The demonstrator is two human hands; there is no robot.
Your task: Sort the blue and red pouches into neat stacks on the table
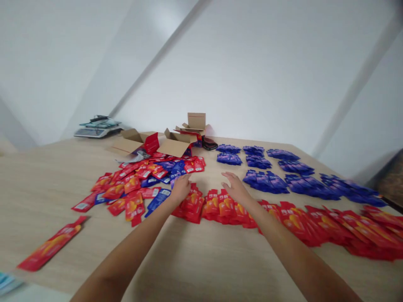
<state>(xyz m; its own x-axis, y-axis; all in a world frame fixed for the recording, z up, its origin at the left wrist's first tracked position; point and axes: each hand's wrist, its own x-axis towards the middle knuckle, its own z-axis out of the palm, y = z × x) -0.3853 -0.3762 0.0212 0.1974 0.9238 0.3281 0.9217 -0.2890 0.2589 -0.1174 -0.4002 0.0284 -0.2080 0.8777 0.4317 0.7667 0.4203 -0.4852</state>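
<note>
Reaching over a pale wood-grained worktop (195, 260): with left grip (180, 188) half curled beside a heap of red and blue glossy pouches (132, 183), impossible to tell whether holding anything; with right grip (235, 188) loosely spread, empty, by a row of red glossy pouches (292, 220).

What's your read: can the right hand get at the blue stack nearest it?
Probably yes. The right hand looks empty and open, and that blue stack lies close on its right; nothing shows between them. The red packets lie on the near side.
</note>
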